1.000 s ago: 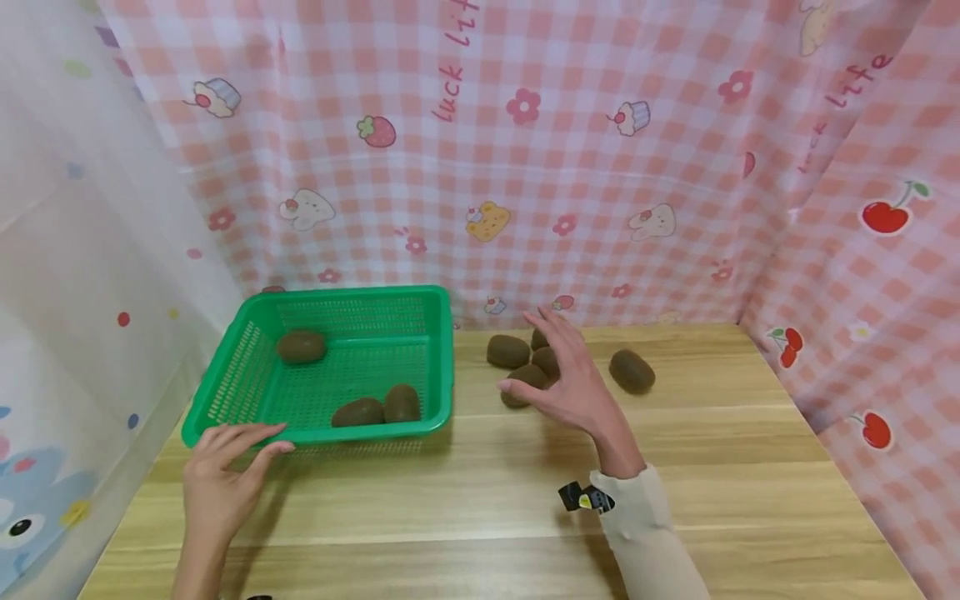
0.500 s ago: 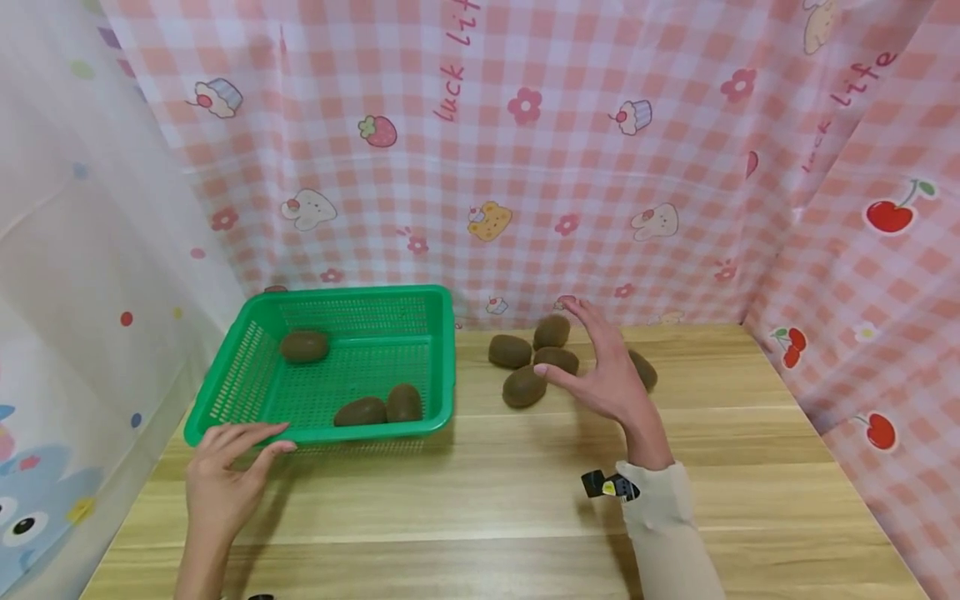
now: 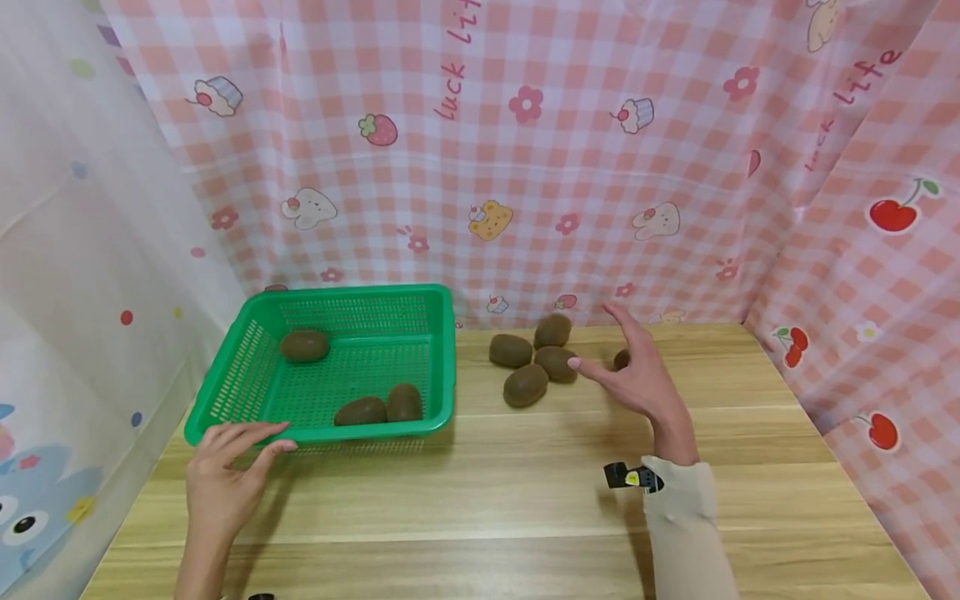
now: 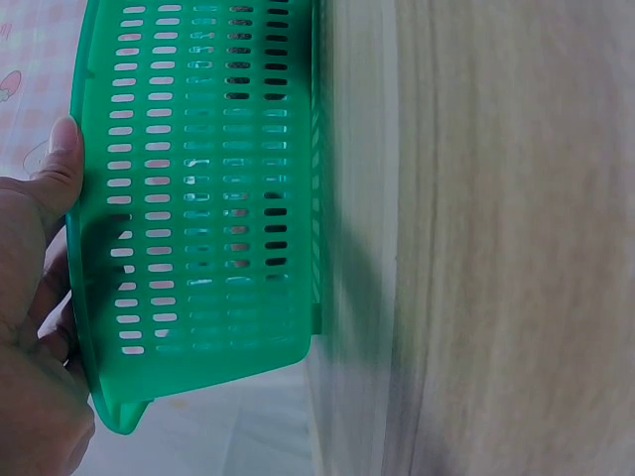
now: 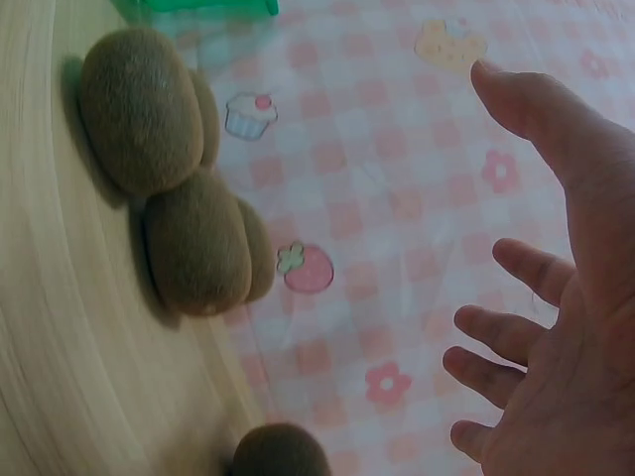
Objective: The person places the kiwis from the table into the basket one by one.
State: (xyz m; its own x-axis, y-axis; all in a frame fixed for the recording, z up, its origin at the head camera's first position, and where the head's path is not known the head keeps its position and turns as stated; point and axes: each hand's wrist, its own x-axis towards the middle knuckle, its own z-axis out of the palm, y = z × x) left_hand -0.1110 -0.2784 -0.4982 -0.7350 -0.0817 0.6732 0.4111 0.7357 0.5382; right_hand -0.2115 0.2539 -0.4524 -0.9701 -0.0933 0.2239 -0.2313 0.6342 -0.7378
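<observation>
My left hand grips the near left corner of the green plastic basket, fingers over its rim and thumb on the outer side. Inside the basket lie three brown kiwis: one kiwi at the back left, two by the near wall. My right hand is in the air with fingers spread and nothing between them. Its thumb overlaps one kiwi of a small cluster on the table. A lone kiwi is mostly hidden behind this hand; the right wrist view shows that kiwi at the bottom edge.
The wooden table carries the basket on the left and the kiwi cluster right of it, including a kiwi nearest the basket. A pink checked curtain hangs along the back and right, and a white curtain on the left.
My right hand has moved rightward from over the kiwi cluster toward the lone kiwi, uncovering the cluster. My left hand, the basket and the kiwis stay where they were.
</observation>
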